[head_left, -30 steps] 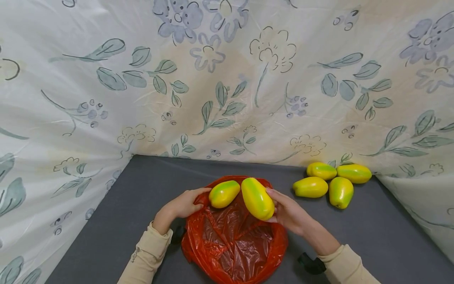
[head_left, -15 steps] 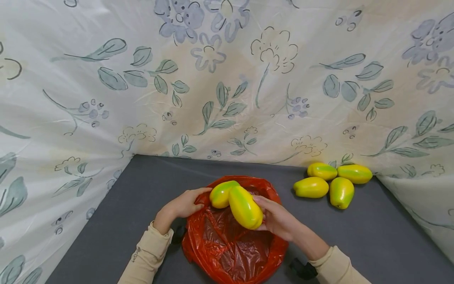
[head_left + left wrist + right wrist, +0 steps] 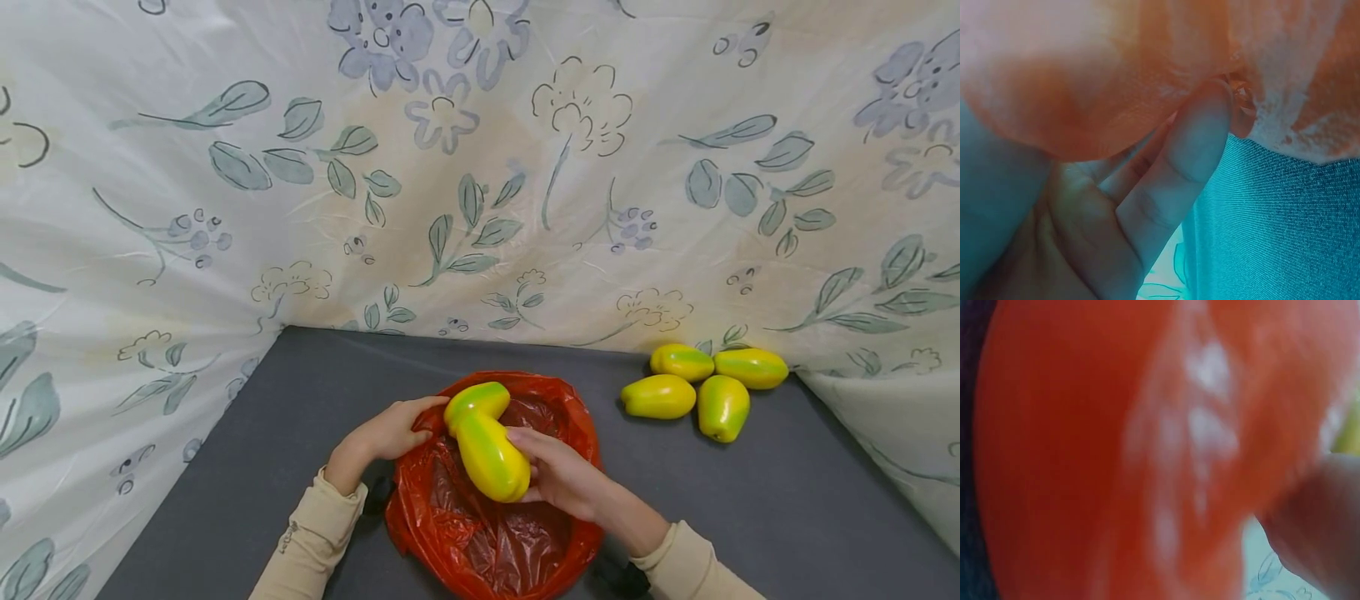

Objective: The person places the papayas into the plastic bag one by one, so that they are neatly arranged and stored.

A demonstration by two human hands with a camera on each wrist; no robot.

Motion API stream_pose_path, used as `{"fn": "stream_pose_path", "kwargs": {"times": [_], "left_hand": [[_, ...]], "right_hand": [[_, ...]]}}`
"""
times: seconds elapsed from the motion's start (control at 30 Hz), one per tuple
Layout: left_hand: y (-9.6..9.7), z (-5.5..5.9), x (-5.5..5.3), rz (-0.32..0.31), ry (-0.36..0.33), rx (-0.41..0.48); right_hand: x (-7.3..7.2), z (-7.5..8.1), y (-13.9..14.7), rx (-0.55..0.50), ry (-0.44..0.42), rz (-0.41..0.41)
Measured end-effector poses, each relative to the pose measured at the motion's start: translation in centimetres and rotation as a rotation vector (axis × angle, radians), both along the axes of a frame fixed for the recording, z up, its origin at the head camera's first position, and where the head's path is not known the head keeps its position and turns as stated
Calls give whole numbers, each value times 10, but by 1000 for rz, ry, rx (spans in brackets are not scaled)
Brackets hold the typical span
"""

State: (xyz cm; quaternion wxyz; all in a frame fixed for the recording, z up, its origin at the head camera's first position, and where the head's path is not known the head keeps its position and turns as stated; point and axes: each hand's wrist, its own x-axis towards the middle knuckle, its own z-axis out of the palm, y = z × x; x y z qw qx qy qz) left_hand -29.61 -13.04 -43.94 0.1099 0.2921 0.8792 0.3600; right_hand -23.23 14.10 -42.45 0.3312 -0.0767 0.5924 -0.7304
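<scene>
A red plastic bag stands with its mouth wide on the dark table. At its left rim, my left hand pinches the plastic; the left wrist view shows the thumb against the bag's film. My right hand holds a yellow-green papaya over the bag's mouth, gripping it from its right side. Behind it, a second papaya lies at the far left of the bag's mouth, partly covered by the held one. Blurred red plastic fills most of the right wrist view.
Several more papayas sit grouped at the back right of the dark grey tabletop. A flowered cloth hangs behind the table and along both sides.
My right hand has carried its papaya left and toward me, from the bag's right side to over its middle, now overlapping the second papaya. My left hand stays at the rim.
</scene>
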Motion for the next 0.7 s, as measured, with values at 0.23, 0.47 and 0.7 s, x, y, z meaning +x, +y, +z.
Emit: {"fn": "stream_pose_path", "kwargs": {"times": [0.23,0.47,0.7], "left_hand": [[1,2,1,12,-10,-12],[2,4,2,13,14,-20],[3,5,3,23,11,-26]], "right_hand": [[2,-8,-13,55,-26,-3],[4,-13,-22,76,-56,-25],[5,-17,-28,87,-57,-55]]}}
